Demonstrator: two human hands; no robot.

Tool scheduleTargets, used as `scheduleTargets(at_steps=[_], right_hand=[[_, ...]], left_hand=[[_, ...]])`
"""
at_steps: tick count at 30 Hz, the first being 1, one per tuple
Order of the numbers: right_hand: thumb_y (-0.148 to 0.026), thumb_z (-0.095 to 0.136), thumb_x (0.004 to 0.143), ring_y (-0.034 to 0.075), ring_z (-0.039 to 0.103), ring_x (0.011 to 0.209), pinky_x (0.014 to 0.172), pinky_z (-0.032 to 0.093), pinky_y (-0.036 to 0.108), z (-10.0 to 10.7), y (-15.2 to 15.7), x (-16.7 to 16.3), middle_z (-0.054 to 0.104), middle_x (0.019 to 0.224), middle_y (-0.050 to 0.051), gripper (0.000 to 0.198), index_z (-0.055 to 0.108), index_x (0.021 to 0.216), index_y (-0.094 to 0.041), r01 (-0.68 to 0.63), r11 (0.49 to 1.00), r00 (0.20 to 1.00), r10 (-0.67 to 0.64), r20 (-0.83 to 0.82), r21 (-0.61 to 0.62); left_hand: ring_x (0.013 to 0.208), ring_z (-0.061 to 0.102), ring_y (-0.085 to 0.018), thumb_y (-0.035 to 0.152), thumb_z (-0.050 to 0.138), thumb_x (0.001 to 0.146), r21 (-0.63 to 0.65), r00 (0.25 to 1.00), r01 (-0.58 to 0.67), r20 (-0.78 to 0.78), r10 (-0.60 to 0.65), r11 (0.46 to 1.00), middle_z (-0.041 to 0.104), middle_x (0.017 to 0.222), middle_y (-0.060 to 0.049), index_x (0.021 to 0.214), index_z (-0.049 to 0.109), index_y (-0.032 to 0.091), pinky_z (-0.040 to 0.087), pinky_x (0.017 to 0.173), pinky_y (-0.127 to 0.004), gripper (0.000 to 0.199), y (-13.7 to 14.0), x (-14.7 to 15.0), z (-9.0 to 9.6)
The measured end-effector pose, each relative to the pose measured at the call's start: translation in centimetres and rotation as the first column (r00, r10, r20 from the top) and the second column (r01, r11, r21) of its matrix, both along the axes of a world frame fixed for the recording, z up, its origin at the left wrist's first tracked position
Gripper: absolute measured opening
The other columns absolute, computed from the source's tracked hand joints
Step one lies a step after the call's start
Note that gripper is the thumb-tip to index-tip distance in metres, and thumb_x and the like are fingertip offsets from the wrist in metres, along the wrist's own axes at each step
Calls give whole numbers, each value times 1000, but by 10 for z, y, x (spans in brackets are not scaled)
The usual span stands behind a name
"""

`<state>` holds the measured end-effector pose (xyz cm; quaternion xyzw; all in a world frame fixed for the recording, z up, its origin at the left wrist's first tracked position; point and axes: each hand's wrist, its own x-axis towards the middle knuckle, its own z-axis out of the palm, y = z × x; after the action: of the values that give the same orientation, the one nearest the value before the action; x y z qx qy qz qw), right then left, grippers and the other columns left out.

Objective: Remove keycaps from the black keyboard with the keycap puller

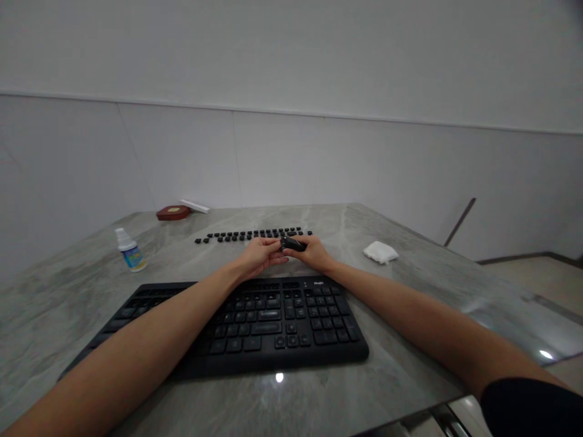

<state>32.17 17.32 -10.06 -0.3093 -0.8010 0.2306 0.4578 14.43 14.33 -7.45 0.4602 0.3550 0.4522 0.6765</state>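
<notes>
Both hands meet above the far edge of a black keyboard that lies on the table. My right hand is closed round a small black handheld object with a rounded body; its exact kind is hard to make out. My left hand pinches at that object's left end with thumb and fingertips, the lower fingers slightly apart. Whether a separate small piece is between the left fingertips is hidden. Just beyond the hands, loose black keycaps lie in rows. My left forearm covers part of the keyboard.
A white spray bottle with a blue label stands at the left. Behind it are a reddish-brown case and a flat white item. A folded white cloth or tissue lies to the right on the grey marbled table.
</notes>
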Motion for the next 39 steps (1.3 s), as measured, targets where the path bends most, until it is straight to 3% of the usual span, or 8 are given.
scheduleTargets(at_steps=[6,13,16,18,19,25,31,39], right_hand=[[-30,73,72,16,63,70,66,44,25,5,0,1,71,77,4,20,73,86,-15,95,990,992,-103,70,102],[-38,73,74,15,62,71,67,43,23,3,-5,-3,71,80,3,29,74,94,-18,-1,988,994,-16,105,152],[-46,72,73,14,58,66,61,40,22,7,10,5,68,72,1,33,73,88,-16,163,979,972,-180,148,121],[-50,67,77,14,57,65,60,38,23,14,31,23,67,70,1,36,73,85,-15,399,910,883,-414,221,108],[-52,63,80,14,57,66,60,38,23,19,42,36,67,71,2,38,73,85,-16,538,837,794,-542,276,99],[-44,62,82,21,62,73,60,37,26,14,90,108,70,80,12,35,74,94,-14,728,682,609,-687,397,63],[-50,70,73,21,63,80,63,39,25,-12,101,109,72,84,9,33,76,89,-21,662,746,603,-586,542,71],[-55,67,74,21,63,77,59,38,25,-11,106,110,71,82,7,39,75,95,-23,633,771,599,-544,588,69]], left_hand=[[71,72,-21,7,60,85,18,999,-16,-52,17,1000,72,81,-15,91,64,5,58,65,-27,7,2,-1,-4],[71,72,-22,21,67,84,72,984,53,-172,-40,996,72,82,-14,106,59,10,57,67,-30,25,-1,-1,-6],[72,71,-20,26,61,89,70,979,54,-200,-39,996,70,96,-16,107,56,11,57,65,-29,24,-2,1,-6],[69,70,-18,28,57,91,49,978,8,-209,2,999,68,100,-17,109,53,12,57,63,-29,25,-3,3,-5],[67,69,-17,28,56,92,36,976,-19,-216,27,999,68,99,-17,110,51,12,57,61,-29,25,-3,3,-5],[60,64,-14,22,50,94,5,963,-98,-251,96,995,65,86,-11,112,48,11,55,57,-29,20,-3,3,-3],[56,63,-14,20,51,93,6,963,-76,-260,74,997,64,81,-9,105,53,10,54,53,-26,15,-3,3,-2],[55,61,-12,26,57,90,19,965,-32,-258,36,999,65,79,-9,99,59,10,52,52,-25,18,-1,2,-5]])
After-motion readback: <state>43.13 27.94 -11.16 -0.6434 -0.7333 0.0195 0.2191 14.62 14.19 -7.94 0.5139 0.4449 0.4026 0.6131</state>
